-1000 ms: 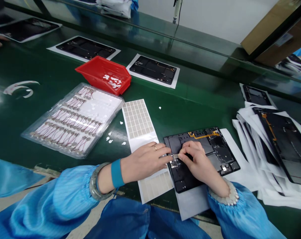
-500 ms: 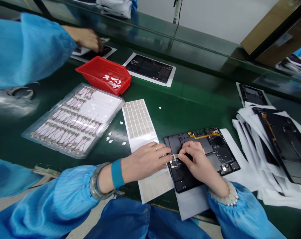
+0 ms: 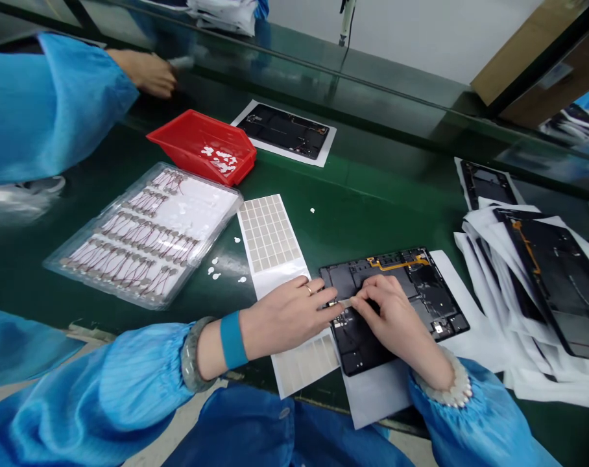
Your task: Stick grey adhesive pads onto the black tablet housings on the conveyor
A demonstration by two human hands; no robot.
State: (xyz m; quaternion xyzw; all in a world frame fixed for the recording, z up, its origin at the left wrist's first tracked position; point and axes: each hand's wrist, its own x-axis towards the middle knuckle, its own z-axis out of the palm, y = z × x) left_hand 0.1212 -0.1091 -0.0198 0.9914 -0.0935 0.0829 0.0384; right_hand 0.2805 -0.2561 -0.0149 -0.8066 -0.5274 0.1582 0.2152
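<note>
My right hand [image 3: 390, 312] pinches one end of a small light-grey adhesive piece [image 3: 346, 303] between thumb and fingertips. The piece lies over the left part of an opened black tablet shell [image 3: 367, 353] with an orange flex cable. My left hand [image 3: 285, 316] is palm down with fingers stretched out, its index fingertip at the piece's other end. Its thumb is hidden. Partly beneath the left hand is a white sheet of beige adhesive rectangles [image 3: 269, 233]. White paper [image 3: 377, 399] lies under the shell.
A clear tray [image 3: 207, 217] holds rows of small round parts with wires. Behind it stands a red bin [image 3: 178, 139] with white bits. Several white tabs lie nearby. Another shell [image 3: 285, 130] is at the back; stacked shells [image 3: 557, 279] stand right. A co-worker's hand [image 3: 148, 72] is upper left.
The adhesive piece shows more between my hands, its angle slightly changed. The shells at the back have shifted slightly left. The co-worker's hand has moved left, and the shell beneath it is no longer visible there.
</note>
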